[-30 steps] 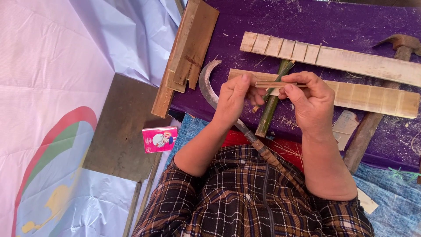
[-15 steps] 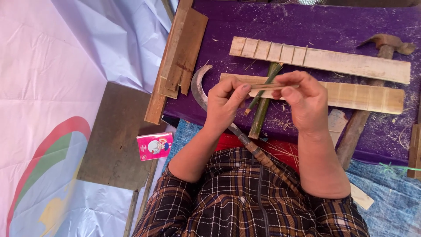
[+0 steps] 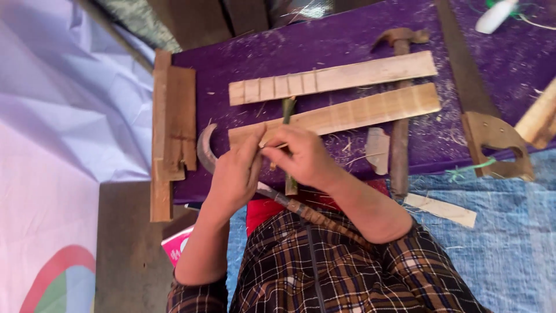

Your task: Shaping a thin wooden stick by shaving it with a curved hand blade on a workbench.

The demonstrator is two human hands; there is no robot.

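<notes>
My left hand [image 3: 234,174] and my right hand [image 3: 304,156] meet over the purple mat [image 3: 341,46], both pinching a thin pale bamboo sliver [image 3: 271,145] between the fingertips. A green bamboo stick [image 3: 288,110] lies upright under my hands. A curved sickle blade [image 3: 205,152] lies beside my left hand, its wrapped handle [image 3: 307,213] running down across my checked lap. Two pale notched wooden slats [image 3: 336,78] [image 3: 370,111] lie just beyond my hands.
A hammer [image 3: 398,116] lies to the right across the slats. A hand saw with a wooden handle [image 3: 498,142] is at far right. Stacked wooden boards [image 3: 171,127] lie left. A pink packet [image 3: 176,246] rests by my left elbow. Blue tarp [image 3: 509,243] covers the right.
The view has swung left and down, so the mat and slats sit more to the right and level. My hands stay together on the sliver, a little lower against the slats.
</notes>
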